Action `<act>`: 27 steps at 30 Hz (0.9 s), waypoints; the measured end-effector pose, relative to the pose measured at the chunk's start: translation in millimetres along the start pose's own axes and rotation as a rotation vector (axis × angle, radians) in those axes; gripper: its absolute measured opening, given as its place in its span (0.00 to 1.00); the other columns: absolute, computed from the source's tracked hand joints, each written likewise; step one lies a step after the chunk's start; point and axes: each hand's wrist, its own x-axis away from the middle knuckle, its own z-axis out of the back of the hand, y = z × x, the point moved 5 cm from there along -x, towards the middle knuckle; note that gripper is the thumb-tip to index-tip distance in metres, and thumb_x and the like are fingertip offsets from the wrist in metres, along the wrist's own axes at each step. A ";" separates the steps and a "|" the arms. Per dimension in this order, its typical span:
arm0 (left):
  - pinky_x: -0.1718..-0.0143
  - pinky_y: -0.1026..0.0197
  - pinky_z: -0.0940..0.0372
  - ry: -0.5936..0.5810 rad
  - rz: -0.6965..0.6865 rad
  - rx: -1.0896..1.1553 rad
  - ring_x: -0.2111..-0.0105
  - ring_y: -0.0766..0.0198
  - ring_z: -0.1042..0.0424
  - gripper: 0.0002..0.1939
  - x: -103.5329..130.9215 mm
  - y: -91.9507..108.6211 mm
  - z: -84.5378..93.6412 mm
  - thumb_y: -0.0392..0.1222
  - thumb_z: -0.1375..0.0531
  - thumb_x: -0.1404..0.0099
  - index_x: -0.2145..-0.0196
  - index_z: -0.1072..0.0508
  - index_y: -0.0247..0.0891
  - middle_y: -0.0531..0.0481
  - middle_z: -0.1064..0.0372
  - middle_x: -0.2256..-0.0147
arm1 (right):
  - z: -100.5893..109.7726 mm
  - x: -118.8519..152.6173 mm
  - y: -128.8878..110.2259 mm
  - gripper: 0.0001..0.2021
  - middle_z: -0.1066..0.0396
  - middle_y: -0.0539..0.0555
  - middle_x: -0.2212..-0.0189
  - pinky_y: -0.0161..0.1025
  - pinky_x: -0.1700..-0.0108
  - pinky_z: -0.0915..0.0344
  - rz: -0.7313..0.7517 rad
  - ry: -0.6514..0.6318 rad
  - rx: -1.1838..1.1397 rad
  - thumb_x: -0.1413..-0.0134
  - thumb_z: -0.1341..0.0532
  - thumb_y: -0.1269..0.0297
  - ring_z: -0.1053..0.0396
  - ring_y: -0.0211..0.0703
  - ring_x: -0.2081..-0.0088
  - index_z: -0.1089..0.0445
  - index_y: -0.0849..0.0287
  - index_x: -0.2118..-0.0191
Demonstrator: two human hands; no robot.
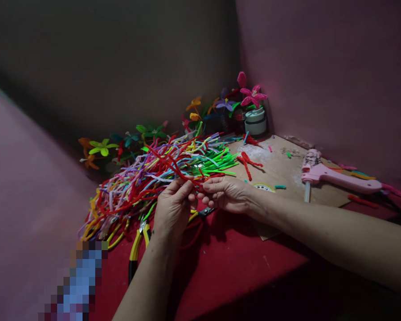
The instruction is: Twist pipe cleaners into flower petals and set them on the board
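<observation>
Red pipe cleaners (pixel 172 163) are pinched between my two hands over the front of the table. My left hand (pixel 176 196) closes thumb and fingers on them, and their long ends stick up to the upper left. Close beside it, my right hand (pixel 223 192) pinches their other end with its fingertips. The exact ends inside the fingers are hidden. Behind my hands spreads a large heap of multicoloured pipe cleaners (pixel 140 174), with a bright green bunch (pixel 217 161) on its right side. A bent red pipe cleaner piece (pixel 249 164) lies on the board.
Yellow-and-black pliers (pixel 137 249) lie left of my left forearm. Scissors (pixel 205 212) are partly hidden under my hands. A pink glue gun (pixel 341 176) rests on the brown board (pixel 284 156) at right. Pipe-cleaner flowers (pixel 102 147) and a small pot (pixel 255 121) line the wall.
</observation>
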 end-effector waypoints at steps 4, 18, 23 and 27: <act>0.85 0.71 0.42 -0.040 0.017 -0.036 0.85 0.73 0.39 0.07 0.9 -2.4 -2.5 0.34 0.36 0.51 0.71 0.26 0.33 0.55 0.37 0.85 | -1.1 -0.6 0.7 0.04 0.29 0.54 0.76 0.28 0.75 0.37 -0.010 0.024 0.094 0.50 0.43 0.76 0.34 0.30 0.78 0.31 0.68 0.71; 0.86 0.74 0.51 0.057 0.020 -0.185 0.86 0.79 0.46 0.08 2.5 -3.7 3.6 0.37 0.35 0.52 0.74 0.29 0.32 0.57 0.40 0.82 | -3.1 2.4 -1.7 0.07 0.34 0.50 0.82 0.27 0.83 0.43 0.039 0.152 0.323 0.51 0.43 0.76 0.39 0.29 0.84 0.34 0.68 0.77; 0.86 0.73 0.52 0.048 -0.009 -0.183 0.86 0.79 0.48 0.09 3.9 -1.4 0.6 0.38 0.35 0.52 0.77 0.31 0.32 0.58 0.44 0.84 | -3.1 3.0 0.1 0.07 0.34 0.50 0.83 0.27 0.84 0.45 0.007 0.139 0.301 0.51 0.43 0.76 0.40 0.29 0.84 0.35 0.66 0.78; 0.85 0.73 0.52 0.061 0.001 -0.181 0.86 0.78 0.47 0.09 6.3 -2.7 -1.4 0.38 0.35 0.51 0.78 0.32 0.33 0.58 0.44 0.85 | 1.7 0.1 3.2 0.08 0.34 0.50 0.83 0.26 0.84 0.48 0.022 0.138 0.351 0.51 0.42 0.72 0.39 0.28 0.84 0.34 0.66 0.78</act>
